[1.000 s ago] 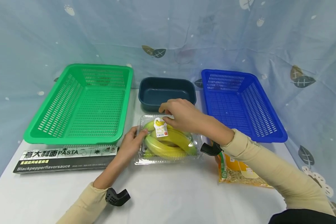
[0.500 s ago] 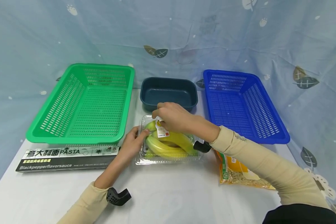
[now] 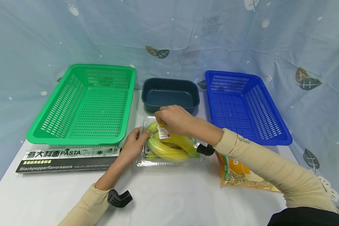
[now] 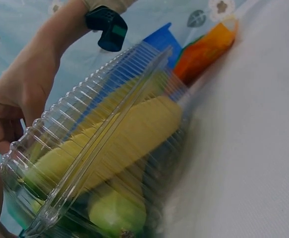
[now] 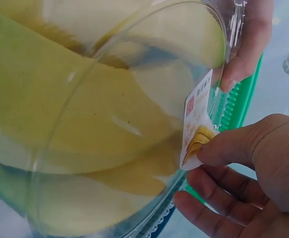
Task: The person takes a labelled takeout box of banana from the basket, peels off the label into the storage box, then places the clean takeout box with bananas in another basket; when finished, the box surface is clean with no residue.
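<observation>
A clear plastic clamshell box [image 3: 172, 163] with bananas [image 3: 166, 153] inside lies at mid-table in the head view. My left hand [image 3: 132, 146] grips its left side, thumb over the lid. On the lid is a white banana label [image 3: 164, 133]. My right hand [image 3: 175, 120] pinches the label's upper end. Seen from the right wrist, the thumb presses on the printed banana of the label [image 5: 198, 116], with a finger behind its edge. That end of the label looks lifted from the lid, while its other end lies against the plastic.
Behind the box stands a dark blue tub [image 3: 169, 94]. A green basket [image 3: 101, 108] is at the left, a blue basket [image 3: 228, 110] at the right. A black pasta box [image 3: 67, 161] lies front left. The right forearm partly covers an orange bag [image 3: 243, 175].
My right hand came down and left onto the label and now pinches its upper end. The left hand and the box have hardly moved.
</observation>
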`<state>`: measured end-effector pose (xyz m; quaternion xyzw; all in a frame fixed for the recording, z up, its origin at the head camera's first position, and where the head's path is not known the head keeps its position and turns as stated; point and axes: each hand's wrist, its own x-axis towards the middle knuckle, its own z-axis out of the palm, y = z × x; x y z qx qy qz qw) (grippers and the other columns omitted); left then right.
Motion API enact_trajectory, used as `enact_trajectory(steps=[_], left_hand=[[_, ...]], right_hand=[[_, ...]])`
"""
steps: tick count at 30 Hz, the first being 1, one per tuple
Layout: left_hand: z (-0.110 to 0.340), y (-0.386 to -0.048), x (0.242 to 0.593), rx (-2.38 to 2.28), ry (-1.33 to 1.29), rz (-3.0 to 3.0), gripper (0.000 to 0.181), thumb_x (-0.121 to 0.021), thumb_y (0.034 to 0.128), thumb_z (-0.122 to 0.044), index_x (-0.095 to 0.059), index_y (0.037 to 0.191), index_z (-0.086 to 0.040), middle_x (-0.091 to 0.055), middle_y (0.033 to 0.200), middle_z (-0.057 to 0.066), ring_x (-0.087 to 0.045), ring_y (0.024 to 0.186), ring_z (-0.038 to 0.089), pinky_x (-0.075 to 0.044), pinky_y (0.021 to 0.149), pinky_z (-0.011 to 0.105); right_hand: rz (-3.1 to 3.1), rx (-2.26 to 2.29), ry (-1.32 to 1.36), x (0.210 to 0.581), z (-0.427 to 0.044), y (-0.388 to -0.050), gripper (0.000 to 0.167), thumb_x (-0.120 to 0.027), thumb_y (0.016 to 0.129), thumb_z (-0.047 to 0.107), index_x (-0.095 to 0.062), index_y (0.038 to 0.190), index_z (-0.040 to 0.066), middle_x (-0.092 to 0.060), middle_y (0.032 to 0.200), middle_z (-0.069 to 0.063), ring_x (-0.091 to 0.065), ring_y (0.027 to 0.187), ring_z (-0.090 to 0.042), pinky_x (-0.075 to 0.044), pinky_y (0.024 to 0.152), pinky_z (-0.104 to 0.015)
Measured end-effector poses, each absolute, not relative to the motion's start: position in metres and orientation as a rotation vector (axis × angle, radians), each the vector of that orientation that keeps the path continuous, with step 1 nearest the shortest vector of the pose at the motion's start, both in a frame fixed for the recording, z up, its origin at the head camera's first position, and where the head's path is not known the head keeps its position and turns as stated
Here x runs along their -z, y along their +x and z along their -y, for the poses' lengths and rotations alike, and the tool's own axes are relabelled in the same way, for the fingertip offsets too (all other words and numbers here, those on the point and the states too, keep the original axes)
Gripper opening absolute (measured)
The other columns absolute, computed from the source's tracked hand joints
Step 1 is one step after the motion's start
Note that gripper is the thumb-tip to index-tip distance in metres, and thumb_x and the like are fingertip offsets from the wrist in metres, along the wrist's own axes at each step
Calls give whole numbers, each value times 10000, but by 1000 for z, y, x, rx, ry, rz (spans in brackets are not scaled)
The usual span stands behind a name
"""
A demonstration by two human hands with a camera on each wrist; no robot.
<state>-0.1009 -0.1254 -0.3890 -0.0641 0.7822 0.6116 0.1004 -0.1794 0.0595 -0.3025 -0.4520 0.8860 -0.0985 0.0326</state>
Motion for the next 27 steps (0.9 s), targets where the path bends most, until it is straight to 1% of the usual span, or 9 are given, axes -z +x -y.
enact_trajectory(steps=[6,13,18,24,27], left_hand=[[125,-101,389,-1806,-196,-2308,605,-509,1035,-384,-406,1451,44,-532,1340,260,-517,1221,346,-412,1060,497],[126,-102,390,-1810,-193,-2295,609,-501,1040,-378,-386,1464,43,-508,1371,261,-491,1258,343,-392,1081,504],[126,-102,390,-1815,-189,-2290,605,-502,1041,-373,-384,1469,39,-511,1366,257,-496,1242,341,-402,1071,499],[126,-102,390,-1832,-192,-2273,588,-502,1044,-362,-392,1456,43,-510,1359,259,-495,1244,349,-405,1069,497],[126,-102,390,-1826,-191,-2266,602,-498,1045,-366,-376,1467,47,-484,1393,264,-468,1284,359,-381,1092,507]], right_hand=[[-2738,355,-1423,300,-64,-176,227,-596,846,-114,-703,899,79,-619,831,-13,-521,664,-163,-470,598,-235],[-2723,407,-1442,297,-71,-171,217,-597,852,-104,-688,873,91,-589,799,0,-490,621,-150,-440,561,-221],[-2715,442,-1445,291,-77,-165,218,-589,856,-102,-689,872,91,-583,798,8,-480,609,-145,-429,551,-229],[-2691,498,-1461,283,-86,-157,195,-606,876,-84,-689,887,92,-575,808,26,-472,617,-133,-431,558,-235],[-2688,518,-1472,280,-90,-152,171,-632,884,-67,-687,890,96,-585,817,29,-476,615,-128,-435,554,-233]])
